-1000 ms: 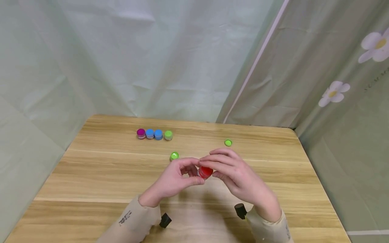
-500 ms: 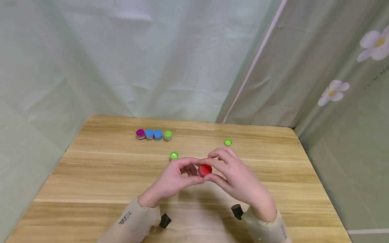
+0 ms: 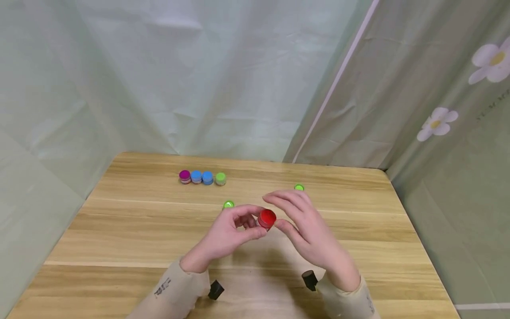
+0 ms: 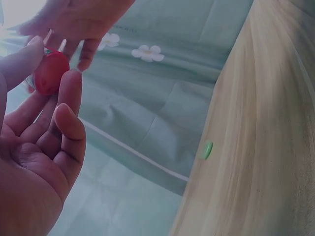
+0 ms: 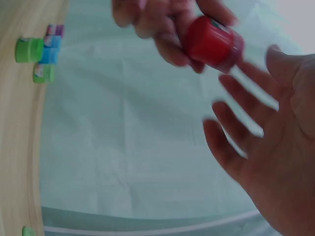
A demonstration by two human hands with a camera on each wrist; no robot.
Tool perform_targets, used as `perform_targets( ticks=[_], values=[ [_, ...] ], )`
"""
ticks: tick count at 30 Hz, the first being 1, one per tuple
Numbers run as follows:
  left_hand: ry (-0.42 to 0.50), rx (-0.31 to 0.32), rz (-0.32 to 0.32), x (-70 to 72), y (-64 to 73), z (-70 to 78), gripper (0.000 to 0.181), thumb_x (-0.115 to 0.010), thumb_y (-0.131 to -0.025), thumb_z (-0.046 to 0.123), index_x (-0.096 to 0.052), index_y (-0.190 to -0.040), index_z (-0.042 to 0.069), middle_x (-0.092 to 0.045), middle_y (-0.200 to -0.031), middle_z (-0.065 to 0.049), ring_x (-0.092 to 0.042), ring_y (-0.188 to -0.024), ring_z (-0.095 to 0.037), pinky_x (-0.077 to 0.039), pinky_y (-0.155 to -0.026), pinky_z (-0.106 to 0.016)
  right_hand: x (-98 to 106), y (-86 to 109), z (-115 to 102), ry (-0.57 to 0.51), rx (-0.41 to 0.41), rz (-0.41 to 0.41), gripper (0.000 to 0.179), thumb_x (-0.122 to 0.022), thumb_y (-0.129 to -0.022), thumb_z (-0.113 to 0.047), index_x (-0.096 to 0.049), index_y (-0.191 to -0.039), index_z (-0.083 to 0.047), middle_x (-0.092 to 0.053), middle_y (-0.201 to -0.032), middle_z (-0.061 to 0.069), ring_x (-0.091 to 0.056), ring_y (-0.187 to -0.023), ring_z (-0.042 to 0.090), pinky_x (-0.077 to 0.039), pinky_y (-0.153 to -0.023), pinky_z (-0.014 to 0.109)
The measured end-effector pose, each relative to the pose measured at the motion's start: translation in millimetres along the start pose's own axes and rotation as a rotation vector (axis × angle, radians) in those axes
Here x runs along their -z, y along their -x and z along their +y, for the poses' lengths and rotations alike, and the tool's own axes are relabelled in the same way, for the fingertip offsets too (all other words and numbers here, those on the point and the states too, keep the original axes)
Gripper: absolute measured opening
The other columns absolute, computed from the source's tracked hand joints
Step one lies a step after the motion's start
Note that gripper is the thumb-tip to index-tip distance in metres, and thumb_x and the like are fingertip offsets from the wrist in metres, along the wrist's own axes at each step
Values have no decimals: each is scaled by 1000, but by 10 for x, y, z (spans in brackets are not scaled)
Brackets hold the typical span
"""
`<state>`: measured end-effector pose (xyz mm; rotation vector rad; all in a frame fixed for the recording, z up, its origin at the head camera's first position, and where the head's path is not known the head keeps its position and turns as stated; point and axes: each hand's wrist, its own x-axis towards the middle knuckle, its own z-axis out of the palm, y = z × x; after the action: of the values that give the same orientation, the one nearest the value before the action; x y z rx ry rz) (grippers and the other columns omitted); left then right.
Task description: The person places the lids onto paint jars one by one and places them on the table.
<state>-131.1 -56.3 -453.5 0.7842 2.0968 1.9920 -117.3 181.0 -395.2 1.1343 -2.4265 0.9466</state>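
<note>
My left hand (image 3: 227, 232) pinches a small red jar (image 3: 267, 218) between thumb and fingers, above the middle of the table. The jar's round red top faces up towards the head camera. Just right of it, my right hand (image 3: 312, 232) has its fingers spread and its thumb near the rim; whether the thumb touches is unclear. In the right wrist view, the red jar (image 5: 209, 42) lies between the left fingers and the spread right hand (image 5: 275, 128). A green jar (image 3: 229, 205) stands behind the left hand, partly hidden by it.
Farther back stand a purple-lidded jar (image 3: 185, 177), two blue jars (image 3: 202, 177) and a green-lidded jar (image 3: 221, 178) in a row. A loose green lid (image 3: 299, 188) lies beyond the right hand. Curtains surround the wooden table (image 3: 119, 230).
Half a second ago my right thumb and fingers pinched the red top; now they have spread and let go. The left hand keeps the jar, which has shifted slightly away from me.
</note>
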Motion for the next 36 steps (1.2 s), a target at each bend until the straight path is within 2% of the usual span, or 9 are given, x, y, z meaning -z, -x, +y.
perform_targets(
  ticks=[3,5,11,15,19,25,29,33,36],
  values=[
    [23,-7,-28,5,3,7,31,-78,-96,5,-74,-126,3,-75,-98,-7,-69,-80,-23,-57,-71,-31,51,-4,33,-29,112,-62,41,-57,-111,-14,-59,-152,-12,-57,-153,2,-48,-143,27,-34,-121,45],
    [35,-18,-49,7,6,13,29,-76,-97,3,-73,-127,2,-75,-98,-10,-70,-79,-24,-59,-72,-32,64,-9,54,-32,163,-86,42,-57,-109,-4,-61,-150,-10,-59,-151,3,-50,-141,28,-36,-120,42],
    [20,-51,-84,11,9,27,30,-77,-99,6,-74,-128,5,-75,-95,-8,-69,-78,-23,-56,-71,-30,51,-11,94,-17,212,-78,32,-54,-114,-20,-68,-141,-10,-66,-138,2,-55,-134,28,-42,-114,39],
    [-6,-35,-72,8,1,29,31,-80,-97,9,-75,-128,11,-76,-100,-1,-68,-83,-23,-55,-74,-30,37,0,83,8,157,-77,31,-64,-109,-28,-71,-137,-16,-63,-131,-2,-54,-129,24,-46,-108,38],
    [-25,-14,-44,8,-7,26,35,-84,-93,9,-76,-127,12,-76,-101,-4,-67,-84,-23,-53,-72,-29,10,-4,66,68,92,-71,33,-69,-105,-38,-73,-133,-20,-61,-123,-5,-54,-123,19,-46,-105,38],
    [-50,21,10,-3,-18,40,34,-88,-90,13,-78,-123,14,-74,-92,-3,-65,-80,-22,-48,-66,-29,-74,-26,34,123,-25,36,36,-85,-91,-46,-73,-112,-19,-65,-104,-10,-56,-106,16,-46,-95,34],
    [-52,27,49,-4,-21,41,35,-90,-88,13,-79,-121,13,-74,-91,-5,-64,-76,-23,-48,-64,-28,-126,-19,12,159,-107,99,42,-92,-83,-45,-69,-103,-16,-66,-96,-7,-57,-101,18,-49,-97,38],
    [-58,30,74,16,-19,40,34,-90,-87,12,-79,-120,12,-72,-87,-6,-64,-75,-21,-48,-64,-27,-128,-22,8,170,-115,62,54,-86,-87,-51,-69,-124,-14,-68,-113,-3,-57,-112,21,-51,-99,42],
    [-24,7,20,37,-12,40,33,-86,-90,9,-78,-122,8,-73,-89,-5,-65,-76,-21,-51,-66,-28,-97,-22,13,112,-42,-24,59,-70,-100,-53,-62,-148,-19,-62,-138,-2,-52,-130,22,-50,-101,42]
  ],
)
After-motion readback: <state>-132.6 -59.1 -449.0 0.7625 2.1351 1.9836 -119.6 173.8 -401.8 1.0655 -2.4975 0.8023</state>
